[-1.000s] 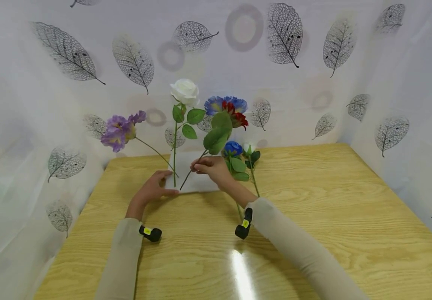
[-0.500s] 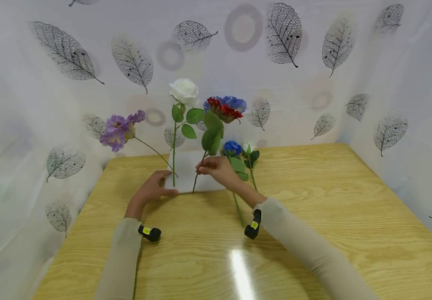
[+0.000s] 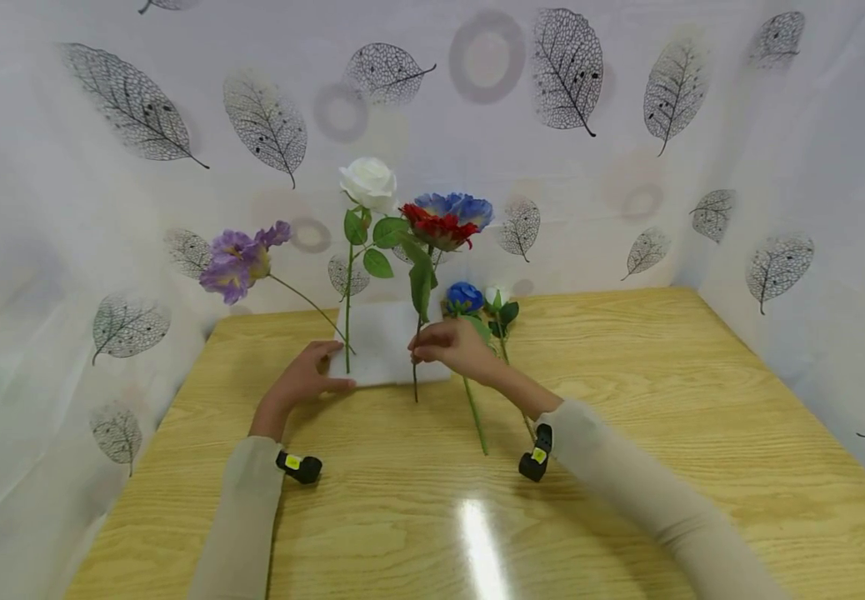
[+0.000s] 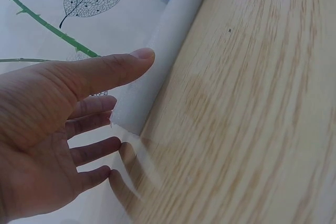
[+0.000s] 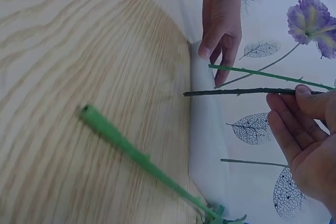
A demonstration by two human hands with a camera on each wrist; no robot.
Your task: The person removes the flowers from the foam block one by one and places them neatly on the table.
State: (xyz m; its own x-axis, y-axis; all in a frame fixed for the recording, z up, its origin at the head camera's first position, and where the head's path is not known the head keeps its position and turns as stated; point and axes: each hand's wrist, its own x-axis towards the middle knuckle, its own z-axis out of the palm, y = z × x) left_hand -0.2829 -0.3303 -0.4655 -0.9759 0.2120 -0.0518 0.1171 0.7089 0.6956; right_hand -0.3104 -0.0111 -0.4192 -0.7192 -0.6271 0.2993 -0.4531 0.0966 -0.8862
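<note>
My right hand point(image 3: 455, 348) pinches the dark stem point(image 5: 236, 92) of a red flower point(image 3: 440, 227) between thumb and fingers. The flower stands nearly upright, its lower stem end in front of a white foam block point(image 3: 380, 333) and apart from it in the right wrist view. At the block's left end, my left hand point(image 3: 305, 379) holds it, thumb along the front edge, fingers at the end. A white rose point(image 3: 369, 183) rises upright at the block, and a purple flower point(image 3: 237, 262) leans left from it. Behind the red bloom shows a blue flower point(image 3: 470, 208), its stem partly hidden.
On the wooden table point(image 3: 627, 400), a blue rose point(image 3: 465, 297) and a white rosebud point(image 3: 497, 296) lie right of the block, stems pointing toward the front. My right forearm passes over the rosebud's stem. A leaf-patterned white curtain point(image 3: 432, 125) encloses the back and sides.
My right hand has shifted right and slightly nearer with the red flower. Its stem has swung from a slant to nearly upright, with the bloom moving left. My left hand stays put.
</note>
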